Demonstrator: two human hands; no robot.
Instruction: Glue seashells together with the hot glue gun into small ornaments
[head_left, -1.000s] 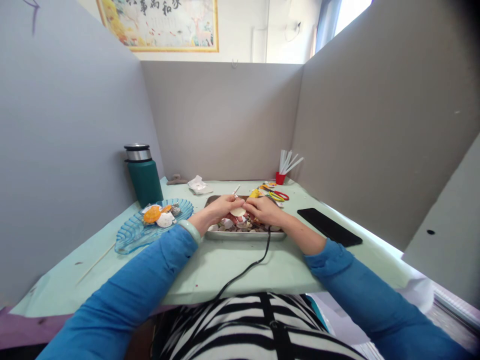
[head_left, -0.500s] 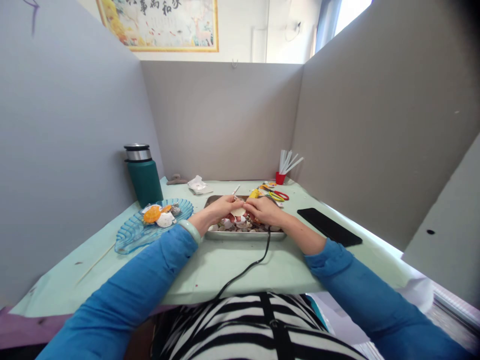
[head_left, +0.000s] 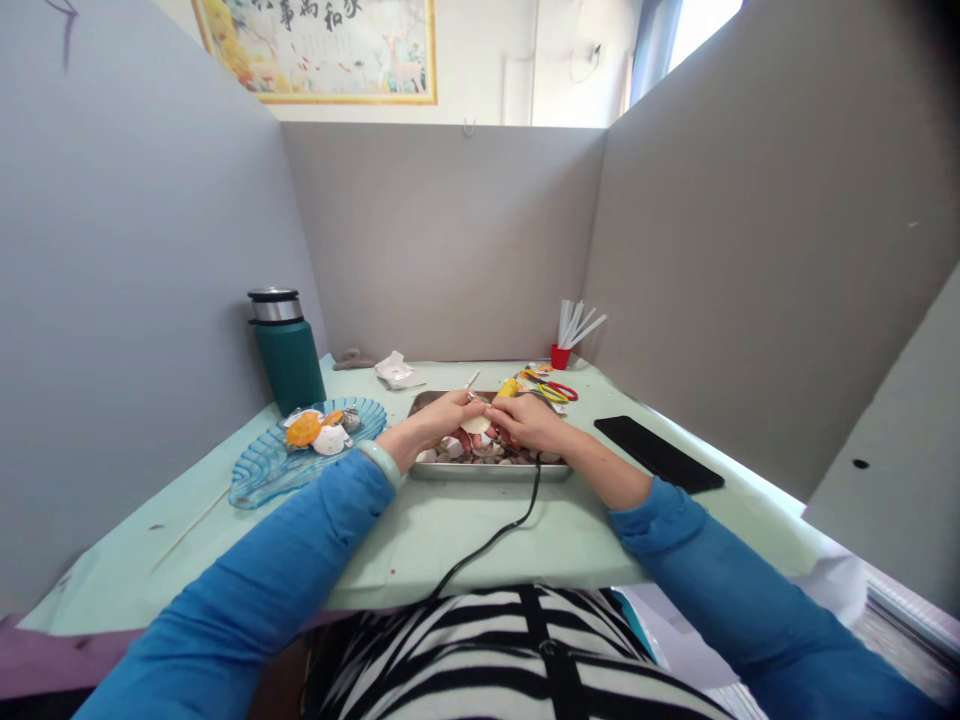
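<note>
The left hand (head_left: 448, 414) is clamping a cream, flat, rounded shell-like piece (head_left: 475, 426) between thumb and fingers. The right hand (head_left: 531, 421) is curling its fingers together, their tips meeting the piece's right side; a yellow, stubby tool (head_left: 509, 386) is showing just beyond them, but whether they are gripping it cannot be told. Both hands and the piece are hovering over a silver, rectangular metal tray (head_left: 491, 473), which is holding a jumble of small brown and whitish shells (head_left: 487, 453). A thin black cord (head_left: 491, 541) is running from below the right hand toward the person's lap. To the left, a blue, translucent, ribbed plate (head_left: 259, 487) is bearing an orange, rounded shell (head_left: 304, 430), a white, speckled one (head_left: 331, 440) and other small pieces. A tall green bottle (head_left: 289, 363) with a steel-and-black top is standing behind it. At the far right, a small red cup (head_left: 560, 357) is holding whitish, slender sticks (head_left: 576, 326) that are leaning outward.
</note>
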